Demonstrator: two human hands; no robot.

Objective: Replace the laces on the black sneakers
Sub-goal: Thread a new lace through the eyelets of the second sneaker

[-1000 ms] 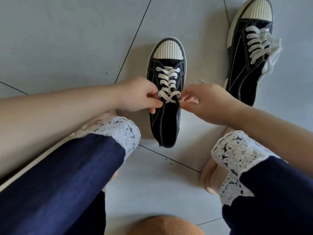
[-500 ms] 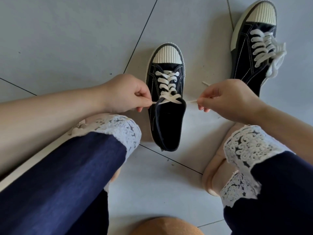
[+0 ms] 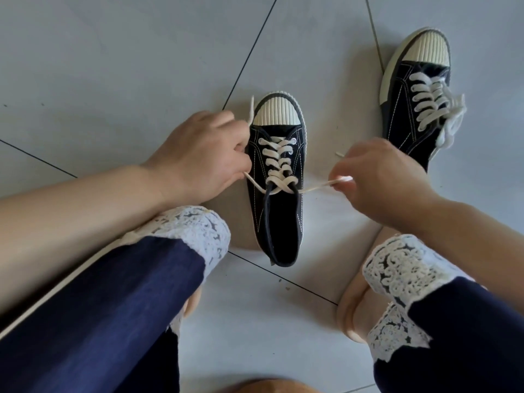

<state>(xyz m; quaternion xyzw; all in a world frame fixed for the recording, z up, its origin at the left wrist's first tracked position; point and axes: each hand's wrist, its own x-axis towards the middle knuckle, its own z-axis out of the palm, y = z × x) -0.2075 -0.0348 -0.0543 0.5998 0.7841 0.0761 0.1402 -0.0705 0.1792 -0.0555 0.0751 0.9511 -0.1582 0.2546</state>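
Observation:
A black sneaker (image 3: 279, 222) with a ribbed white toe cap stands on the floor between my knees, toe pointing away. Its white lace (image 3: 276, 163) criss-crosses the eyelets and is crossed in a first knot at the top. My left hand (image 3: 198, 157) grips the lace's left end beside the shoe; the loose tip sticks out above my fingers. On the shoe's right side, my right hand (image 3: 377, 177) pinches the other end, drawn out taut. A second black sneaker (image 3: 416, 106) lies at the far right, laced, with a bow.
Pale grey floor tiles (image 3: 113, 66) with dark grout lines surround the shoes. My knees in dark blue trousers with white lace cuffs (image 3: 402, 273) frame the near shoe. A brown rounded object (image 3: 269, 385) shows at the bottom edge.
Both hands have moved apart from the shoe's throat, drawing the lace ends sideways and tightening the crossed knot. The view has shifted, so both shoes sit lower in frame.

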